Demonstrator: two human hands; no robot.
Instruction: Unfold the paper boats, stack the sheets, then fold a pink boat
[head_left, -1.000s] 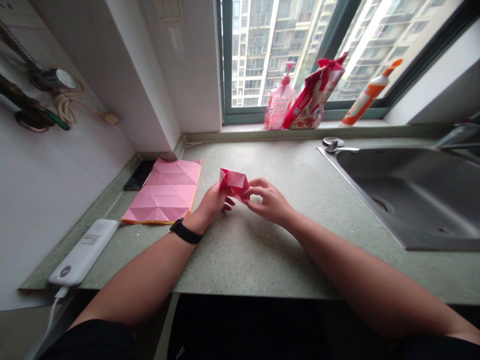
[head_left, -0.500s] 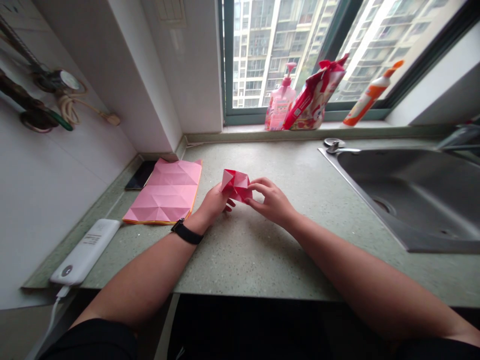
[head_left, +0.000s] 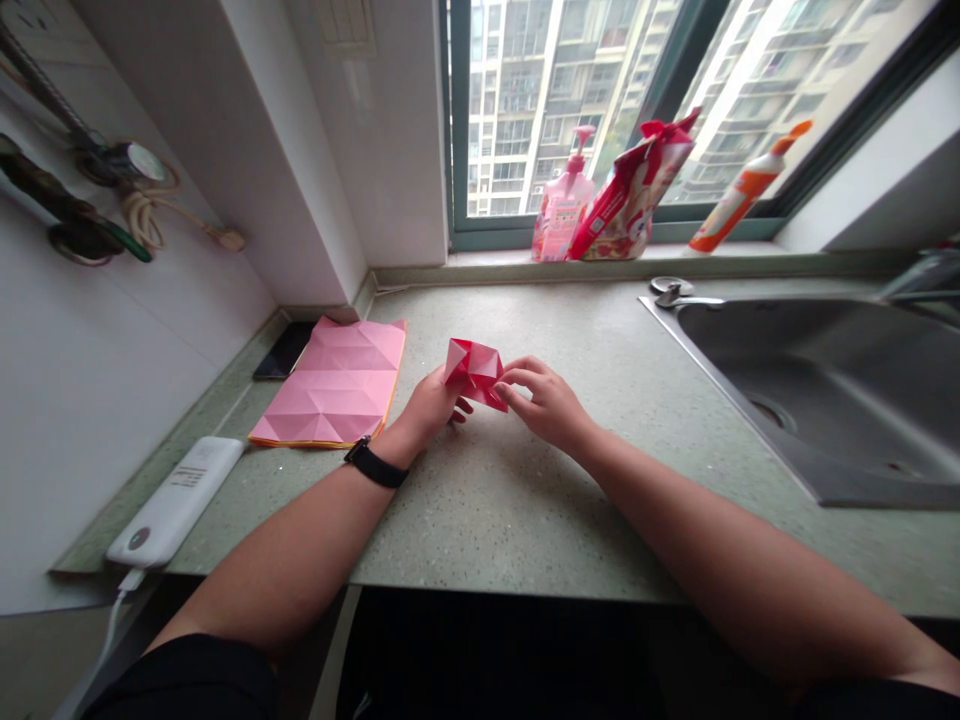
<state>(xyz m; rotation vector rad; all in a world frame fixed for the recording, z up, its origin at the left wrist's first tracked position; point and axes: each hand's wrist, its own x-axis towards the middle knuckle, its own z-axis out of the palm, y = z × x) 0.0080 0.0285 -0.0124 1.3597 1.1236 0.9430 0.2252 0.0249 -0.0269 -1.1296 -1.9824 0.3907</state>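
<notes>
A small piece of folded origami paper (head_left: 477, 370), red and pale pink, is held above the counter between my hands. My left hand (head_left: 433, 405) grips its left side from below, with some fingers hidden behind the paper. At the right edge, my right hand (head_left: 538, 398) pinches the paper between thumb and fingers. To the left lies a stack of creased pink paper (head_left: 337, 375) with orange-yellow sheets showing along its edges.
A white power bank (head_left: 180, 500) with a cable lies at the counter's left. A dark phone (head_left: 283, 350) sits partly beneath the paper stack. On the right is a steel sink (head_left: 810, 490). A pump bottle (head_left: 562, 210), red bag (head_left: 634, 195) and orange-white bottle (head_left: 742, 200) line the windowsill.
My right thumb has shifted slightly upward on the paper, and more of its lower right corner shows. My left hand keeps its grip. The view has shifted very slightly.
</notes>
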